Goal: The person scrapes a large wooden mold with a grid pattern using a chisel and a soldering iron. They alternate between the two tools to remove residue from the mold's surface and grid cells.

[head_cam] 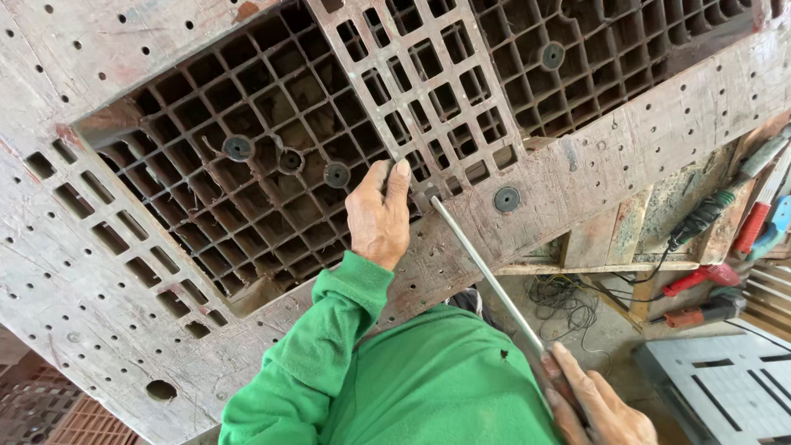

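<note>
In the head view, the worn grey plastic grid pallet (206, 189) is touched by the left hand (378, 218), fingers together. The long thin metal rod (486, 272) is clasped by the right hand (597, 404), its tip set against the pallet beside the left fingertips.

No packages, labels, signs or screens in view
</note>
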